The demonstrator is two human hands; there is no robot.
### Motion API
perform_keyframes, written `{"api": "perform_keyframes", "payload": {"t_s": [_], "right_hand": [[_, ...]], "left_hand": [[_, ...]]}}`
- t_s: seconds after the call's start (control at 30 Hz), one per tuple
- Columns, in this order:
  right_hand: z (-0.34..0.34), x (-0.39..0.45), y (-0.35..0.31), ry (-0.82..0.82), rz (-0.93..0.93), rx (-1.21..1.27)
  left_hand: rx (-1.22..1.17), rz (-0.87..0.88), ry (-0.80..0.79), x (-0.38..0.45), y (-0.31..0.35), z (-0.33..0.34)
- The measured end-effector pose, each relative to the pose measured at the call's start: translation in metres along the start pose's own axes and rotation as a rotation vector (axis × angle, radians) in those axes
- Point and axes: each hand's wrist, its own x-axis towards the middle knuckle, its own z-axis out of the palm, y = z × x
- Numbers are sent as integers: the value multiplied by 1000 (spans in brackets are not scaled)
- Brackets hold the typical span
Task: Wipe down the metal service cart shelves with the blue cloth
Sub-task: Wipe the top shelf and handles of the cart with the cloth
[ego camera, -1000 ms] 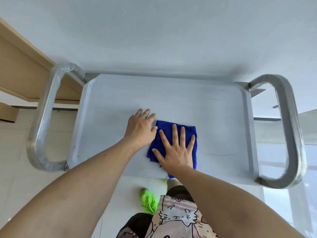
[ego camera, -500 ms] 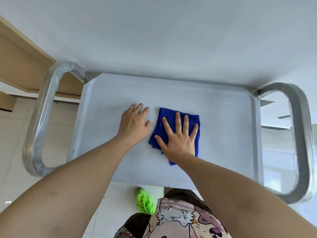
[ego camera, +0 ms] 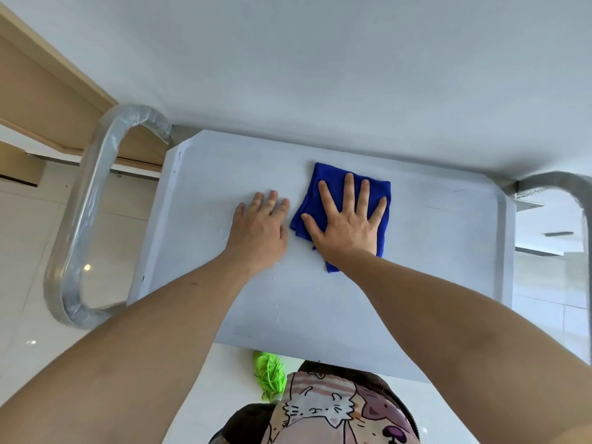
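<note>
The top shelf [ego camera: 432, 251] of the metal service cart lies flat below me, pale grey with a raised rim. A folded blue cloth [ego camera: 315, 193] rests on it right of centre, toward the far edge. My right hand [ego camera: 346, 219] presses flat on the cloth with fingers spread. Beside it, my left hand [ego camera: 259, 229] lies flat on the bare shelf just left of the cloth, fingers together, holding nothing.
Curved metal handles stand at the cart's left end [ego camera: 83, 219] and right end [ego camera: 563, 187]. A white wall [ego camera: 320, 75] runs right behind the cart. A wooden frame [ego camera: 41, 100] is at the far left. Tiled floor and a green shoe [ego camera: 269, 373] show below the near edge.
My right hand has slid the cloth away from me and to the right, toward the shelf's far edge. My left hand has shifted slightly with it, still flat on the shelf.
</note>
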Motion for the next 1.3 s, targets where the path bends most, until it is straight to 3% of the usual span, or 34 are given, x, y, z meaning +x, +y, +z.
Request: {"api": "perform_keyframes", "payload": {"t_s": [0.4, 0.77, 1.1, 1.3], "right_hand": [[-6, 20, -10, 7, 35, -8], [27, -108, -29, -33, 248, 47], [43, -188, -62, -112, 291, 88], [47, -219, -88, -149, 301, 77]], "left_hand": [[-23, -9, -83, 2, -4, -4], [5, 31, -149, 1, -7, -7], [46, 57, -272, 7, -3, -24], [11, 98, -69, -28, -34, -18]]}}
